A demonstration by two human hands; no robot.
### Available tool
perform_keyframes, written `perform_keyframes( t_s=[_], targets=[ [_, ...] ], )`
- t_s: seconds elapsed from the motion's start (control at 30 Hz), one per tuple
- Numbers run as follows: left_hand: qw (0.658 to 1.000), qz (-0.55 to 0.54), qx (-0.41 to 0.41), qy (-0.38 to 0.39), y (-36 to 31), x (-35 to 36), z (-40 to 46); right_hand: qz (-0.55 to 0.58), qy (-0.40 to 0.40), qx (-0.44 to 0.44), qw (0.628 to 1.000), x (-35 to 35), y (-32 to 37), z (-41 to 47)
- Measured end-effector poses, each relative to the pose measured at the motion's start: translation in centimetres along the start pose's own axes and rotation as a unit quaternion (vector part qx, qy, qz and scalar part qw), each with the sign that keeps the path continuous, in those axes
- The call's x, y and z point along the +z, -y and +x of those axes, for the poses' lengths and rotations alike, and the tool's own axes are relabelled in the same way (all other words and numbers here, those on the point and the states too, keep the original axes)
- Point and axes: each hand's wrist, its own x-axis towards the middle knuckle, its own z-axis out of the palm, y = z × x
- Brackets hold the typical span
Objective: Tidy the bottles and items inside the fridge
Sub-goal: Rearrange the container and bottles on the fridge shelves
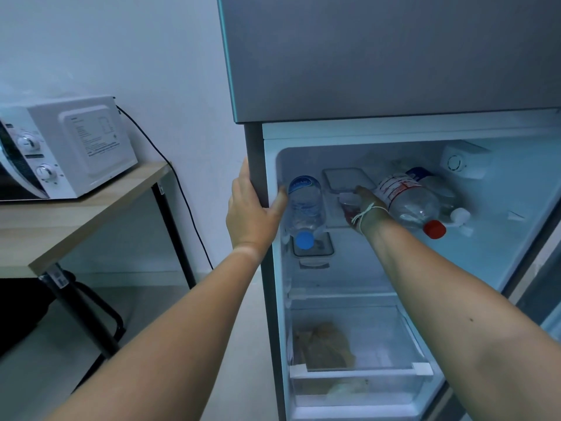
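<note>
The fridge [501, 238] stands open. On its top shelf a clear bottle with a blue cap [305, 202] lies on its side at the left. A bigger bottle with a red cap [409, 199] lies at the right, with a white-capped bottle [446, 196] behind it. My left hand [252, 208] grips the fridge's left front edge, thumb inside. My right hand [368, 208] reaches between the bottles and holds a small red item with a white top [347, 205], just in front of a flat lidded box [346, 179].
A small lidded container [312, 247] sits on the shelf below the blue-capped bottle. The clear bottom drawer [358, 375] holds a brownish bag [324, 344]. The freezer door [394, 56] above is closed. To the left, a white microwave [66, 147] stands on a wooden table [91, 205].
</note>
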Motion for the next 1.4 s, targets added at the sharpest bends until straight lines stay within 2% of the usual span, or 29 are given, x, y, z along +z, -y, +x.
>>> perform_keyframes(
  t_s=[0.13, 0.2, 0.57, 0.7, 0.8, 1.0, 1.17, 1.4],
  targets=[
    [1.0, -0.002, 0.002, 0.001, 0.0, 0.0, 0.0, -0.026, -0.018, 0.015, 0.999, -0.3, -0.5, 2.9],
    [1.0, 0.001, -0.001, 0.001, 0.1, 0.0, 0.1, -0.034, -0.015, 0.029, 0.999, -0.4, -0.2, 1.1],
    [1.0, 0.0, -0.008, 0.019, 0.3, -0.1, 0.1, 0.128, 0.021, 0.023, 0.991, -2.5, -2.4, -4.6],
    [0.999, -0.014, -0.013, 0.035, 0.3, -0.3, 0.1, 0.163, 0.005, 0.023, 0.986, -3.7, -3.3, -6.4],
    [0.998, -0.029, -0.016, 0.053, 0.2, -0.6, 0.0, 0.18, -0.045, 0.007, 0.983, -4.9, -4.0, -7.9],
    [0.991, -0.074, -0.042, 0.101, 0.0, -1.2, -0.3, 0.186, 0.017, -0.006, 0.982, -7.5, -5.7, -11.3],
    [0.988, -0.063, -0.058, 0.126, 1.0, -1.0, -2.0, 0.152, -0.017, -0.028, 0.988, -10.1, -8.8, -12.9],
    [0.991, -0.05, -0.055, 0.111, 1.3, -0.7, -2.6, 0.157, -0.072, 0.002, 0.985, -13.8, -14.3, -12.3]
  ],
)
